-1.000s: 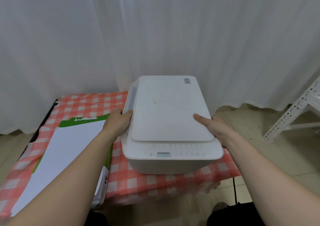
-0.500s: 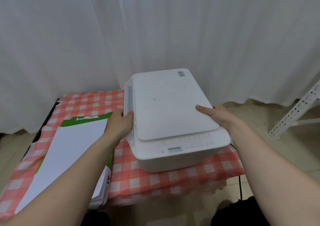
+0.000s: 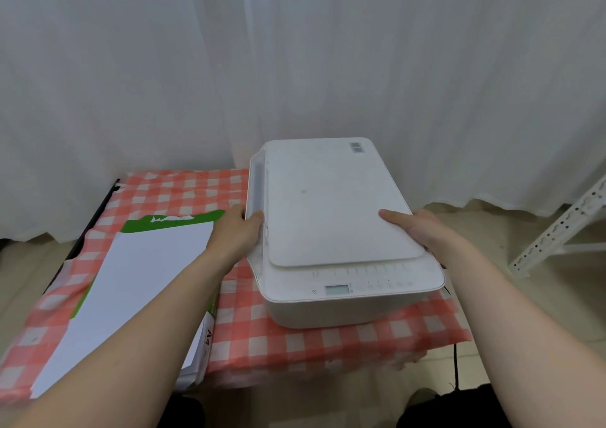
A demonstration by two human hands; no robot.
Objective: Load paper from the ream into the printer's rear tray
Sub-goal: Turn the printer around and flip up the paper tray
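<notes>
A white printer sits on the right half of a small table, its control strip and little screen facing me. Its folded rear tray runs along the printer's left edge. My left hand grips that left edge, fingers curled over the rim. On the opposite side, my right hand holds the printer's right edge with the thumb lying on the lid. An open ream of white A4 paper in a green and white wrapper lies on the table's left half, partly hidden under my left forearm.
The table wears a red and white checked cloth. White curtains hang right behind it. A white perforated metal rack leg stands on the floor at the right. A black cable drops off the table's right front corner.
Held by both hands, the printer has turned, its front swinging right and its back left. Both hands stayed on its edges.
</notes>
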